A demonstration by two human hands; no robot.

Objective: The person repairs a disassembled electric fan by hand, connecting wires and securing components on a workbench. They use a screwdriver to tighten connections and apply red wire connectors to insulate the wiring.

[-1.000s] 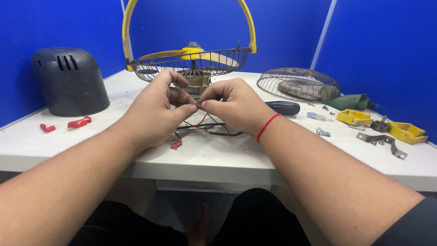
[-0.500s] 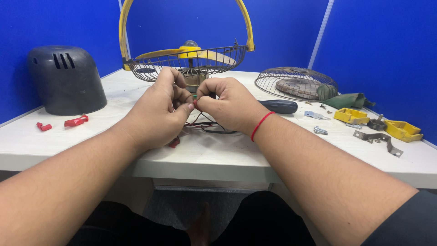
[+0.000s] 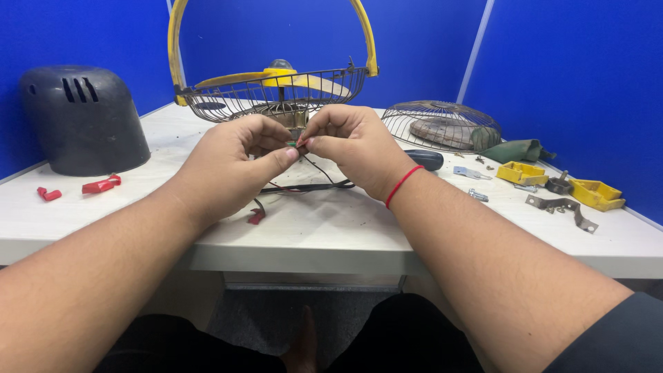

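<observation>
My left hand [image 3: 231, 162] and my right hand [image 3: 352, 146] meet above the white table [image 3: 331, 231], fingertips pinched together on thin wires [image 3: 293, 144] that include a small green piece. Black and red wires [image 3: 304, 186] trail from my fingers down onto the table. A red connector [image 3: 256, 217] lies at the end of one wire, under my left hand. A red band is on my right wrist. Just behind my hands stands a fan body with a wire guard [image 3: 276, 93] and a yellow hoop-shaped frame [image 3: 178, 48].
A dark grey motor cover [image 3: 83, 117] sits at the far left, with red clips [image 3: 101, 184] beside it. A second wire guard [image 3: 438, 126], a dark-handled screwdriver [image 3: 428, 159], a green cloth [image 3: 514, 150], yellow plastic parts [image 3: 597, 194] and metal brackets [image 3: 561, 206] lie on the right.
Both hands have lifted slightly and stayed pinched together on the wires. The view has shifted a little.
</observation>
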